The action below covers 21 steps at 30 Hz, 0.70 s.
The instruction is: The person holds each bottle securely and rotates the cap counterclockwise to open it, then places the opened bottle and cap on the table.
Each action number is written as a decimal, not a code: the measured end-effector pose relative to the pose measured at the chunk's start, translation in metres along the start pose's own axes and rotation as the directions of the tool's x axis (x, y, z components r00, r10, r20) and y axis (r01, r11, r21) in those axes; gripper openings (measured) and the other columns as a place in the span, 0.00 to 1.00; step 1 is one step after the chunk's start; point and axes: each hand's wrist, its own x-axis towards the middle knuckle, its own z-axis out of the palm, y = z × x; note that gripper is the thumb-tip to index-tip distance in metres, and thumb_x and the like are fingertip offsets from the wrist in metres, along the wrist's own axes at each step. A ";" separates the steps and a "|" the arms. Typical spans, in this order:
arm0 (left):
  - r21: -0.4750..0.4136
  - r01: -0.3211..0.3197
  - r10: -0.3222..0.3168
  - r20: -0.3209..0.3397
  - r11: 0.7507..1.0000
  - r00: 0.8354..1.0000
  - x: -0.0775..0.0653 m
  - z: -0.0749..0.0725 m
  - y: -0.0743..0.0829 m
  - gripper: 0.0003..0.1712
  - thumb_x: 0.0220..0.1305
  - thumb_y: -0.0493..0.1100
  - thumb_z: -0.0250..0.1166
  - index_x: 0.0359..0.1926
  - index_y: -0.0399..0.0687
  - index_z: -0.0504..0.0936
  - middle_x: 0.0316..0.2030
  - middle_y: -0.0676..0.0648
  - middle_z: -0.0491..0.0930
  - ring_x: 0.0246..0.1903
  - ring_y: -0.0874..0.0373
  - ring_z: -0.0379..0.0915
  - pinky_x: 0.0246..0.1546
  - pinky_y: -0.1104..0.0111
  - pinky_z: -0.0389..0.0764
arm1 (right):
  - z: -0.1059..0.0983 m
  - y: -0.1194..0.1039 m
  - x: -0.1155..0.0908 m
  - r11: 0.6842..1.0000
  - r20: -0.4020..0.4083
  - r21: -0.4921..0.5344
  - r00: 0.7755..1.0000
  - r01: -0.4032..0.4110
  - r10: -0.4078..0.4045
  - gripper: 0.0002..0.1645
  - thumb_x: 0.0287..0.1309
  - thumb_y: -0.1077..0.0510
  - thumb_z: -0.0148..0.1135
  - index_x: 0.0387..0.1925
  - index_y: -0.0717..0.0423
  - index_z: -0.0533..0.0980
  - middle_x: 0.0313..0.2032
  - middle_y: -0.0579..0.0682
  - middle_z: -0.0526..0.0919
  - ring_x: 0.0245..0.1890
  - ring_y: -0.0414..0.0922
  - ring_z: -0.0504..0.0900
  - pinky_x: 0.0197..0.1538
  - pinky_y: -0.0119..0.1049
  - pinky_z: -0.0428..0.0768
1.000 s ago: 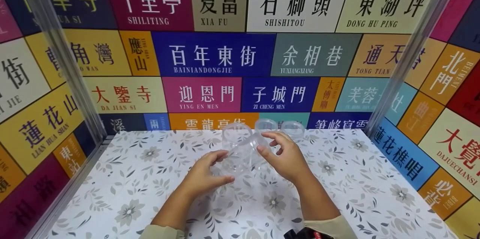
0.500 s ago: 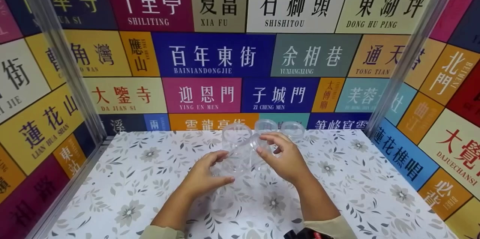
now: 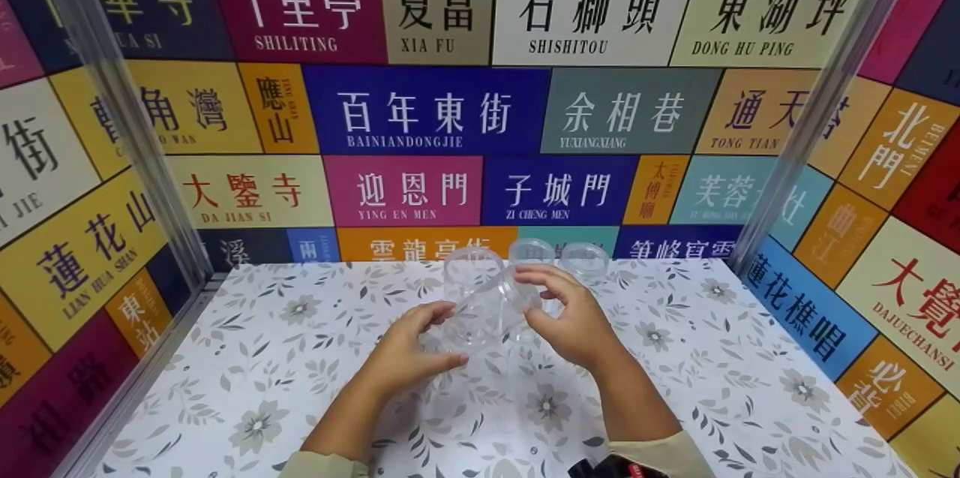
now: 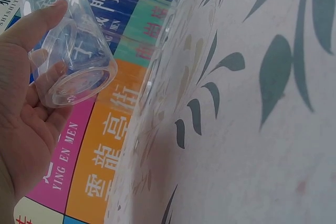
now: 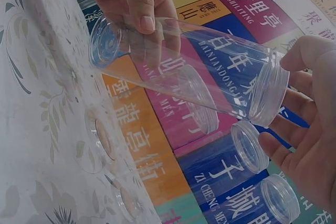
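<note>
My left hand [image 3: 412,347] grips a clear plastic jar [image 5: 205,61] near its base, thumb on one side and fingers on the other. The jar is tilted above the table, its ridged lid end [image 5: 270,90] up and to the right. Around that end curl the fingers of my right hand [image 3: 574,320], with the thumb right at the rim in the right wrist view. The left wrist view shows the jar's round base [image 4: 81,85] beside my left palm. Being see-through, the jar has faint outlines in the head view.
Behind the hands stand three more clear jars: the left jar [image 3: 469,264], the middle jar [image 3: 531,247] and the right jar [image 3: 586,262]. A floral cloth covers the table [image 3: 300,388]. Sign-printed panels [image 3: 427,106] and metal posts [image 3: 124,88] enclose it.
The right thumb and fingers have shifted slightly around the lid end, the thumb moving a little to the right. The left hand and the jar hold nearly the same position.
</note>
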 end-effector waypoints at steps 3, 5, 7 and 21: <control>-0.002 0.006 -0.006 0.004 1.000 1.000 0.000 0.000 0.000 0.49 0.51 0.67 0.83 0.73 0.70 0.75 0.69 0.56 0.79 0.73 0.48 0.72 0.79 0.43 0.68 | 0.000 0.000 0.000 1.000 0.002 0.005 1.000 0.008 -0.008 0.27 0.65 0.61 0.68 0.63 0.37 0.83 0.69 0.36 0.81 0.73 0.44 0.77 0.69 0.60 0.80; -0.003 0.009 -0.009 0.005 1.000 1.000 -0.001 0.000 0.001 0.49 0.51 0.67 0.83 0.73 0.70 0.75 0.69 0.56 0.79 0.73 0.48 0.72 0.79 0.43 0.69 | -0.001 -0.001 0.000 1.000 0.002 0.010 1.000 0.009 -0.009 0.27 0.66 0.61 0.68 0.63 0.37 0.83 0.69 0.36 0.81 0.73 0.44 0.77 0.69 0.58 0.81; -0.002 0.015 -0.015 0.006 1.000 1.000 -0.001 -0.001 0.001 0.49 0.51 0.67 0.83 0.73 0.70 0.75 0.69 0.57 0.79 0.74 0.48 0.72 0.79 0.43 0.69 | -0.001 -0.002 0.001 1.000 -0.003 0.011 1.000 0.003 -0.003 0.26 0.67 0.58 0.70 0.64 0.38 0.82 0.69 0.37 0.81 0.72 0.44 0.77 0.69 0.55 0.81; -0.012 0.039 -0.039 0.015 0.999 0.999 0.000 0.000 0.003 0.49 0.50 0.68 0.83 0.73 0.73 0.74 0.70 0.58 0.78 0.74 0.49 0.71 0.79 0.44 0.68 | -0.001 -0.004 0.002 0.981 -0.055 -0.106 0.986 -0.160 0.155 0.29 0.65 0.36 0.71 0.65 0.34 0.81 0.65 0.41 0.81 0.46 0.42 0.78 0.43 0.38 0.81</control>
